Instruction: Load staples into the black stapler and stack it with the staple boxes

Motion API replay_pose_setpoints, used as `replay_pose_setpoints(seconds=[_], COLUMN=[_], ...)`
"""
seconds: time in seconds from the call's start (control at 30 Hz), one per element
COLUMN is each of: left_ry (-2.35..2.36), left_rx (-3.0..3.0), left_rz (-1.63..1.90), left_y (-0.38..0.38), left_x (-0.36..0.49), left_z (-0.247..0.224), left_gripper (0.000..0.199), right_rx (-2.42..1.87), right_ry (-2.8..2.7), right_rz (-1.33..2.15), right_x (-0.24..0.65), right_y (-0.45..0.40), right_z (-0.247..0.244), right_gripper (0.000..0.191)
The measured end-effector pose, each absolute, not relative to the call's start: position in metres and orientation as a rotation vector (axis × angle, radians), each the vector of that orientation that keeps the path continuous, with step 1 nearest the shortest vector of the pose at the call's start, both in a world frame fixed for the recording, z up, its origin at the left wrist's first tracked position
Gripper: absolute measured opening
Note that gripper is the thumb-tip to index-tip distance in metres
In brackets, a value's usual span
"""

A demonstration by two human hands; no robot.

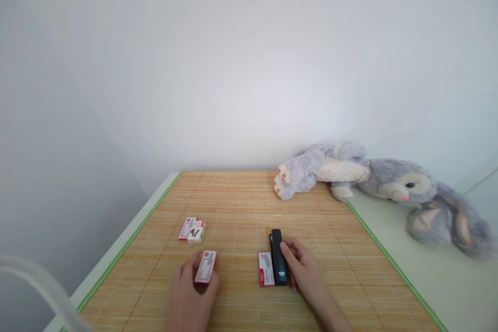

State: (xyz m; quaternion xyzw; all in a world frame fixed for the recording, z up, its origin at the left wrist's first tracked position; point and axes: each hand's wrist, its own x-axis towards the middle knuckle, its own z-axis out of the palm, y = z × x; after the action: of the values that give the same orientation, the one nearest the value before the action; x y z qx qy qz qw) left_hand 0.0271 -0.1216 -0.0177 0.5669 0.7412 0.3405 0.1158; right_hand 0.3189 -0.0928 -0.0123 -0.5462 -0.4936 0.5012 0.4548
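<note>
My left hand [192, 298] has its thumb and fingers closed around a small red-and-white staple box [206, 266], which shows a printed label. To the right, my right hand [307, 270] grips the side of a black stapler [279, 258] lying lengthwise away from me; some of its fingers are hidden. Against the stapler's left side lies another red-and-white box [266, 268] with a picture printed on it. Beyond my left hand, a flat red-edged box [187, 228] touches a small white box [196, 232] that bears a dark clip-like picture.
A bamboo mat [237, 197] with green edging covers most of the pale table [462, 290]. At the back right, a grey plush rabbit [346, 171] lies partly on the mat against the wall. A blurred pale curved strip [42, 285] crosses the lower left.
</note>
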Motion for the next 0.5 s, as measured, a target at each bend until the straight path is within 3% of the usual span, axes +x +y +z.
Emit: replay_pose_setpoints(seconds=[0.27, 0.5], left_ry=[1.899, 1.65], left_rx=[1.816, 1.918], left_rz=[0.943, 0.693], left_y=[-0.125, -0.137], left_x=[0.138, 0.135], left_z=[-0.012, -0.013], left_gripper=[0.065, 0.104], right_rx=[-1.344, -1.331], right_ry=[-1.226, -1.218], right_rz=[1.223, 1.199], right_x=[0.317, 0.318], right_y=[-0.094, -0.094], right_z=[-0.012, -0.013], right_gripper=[0.051, 0.05])
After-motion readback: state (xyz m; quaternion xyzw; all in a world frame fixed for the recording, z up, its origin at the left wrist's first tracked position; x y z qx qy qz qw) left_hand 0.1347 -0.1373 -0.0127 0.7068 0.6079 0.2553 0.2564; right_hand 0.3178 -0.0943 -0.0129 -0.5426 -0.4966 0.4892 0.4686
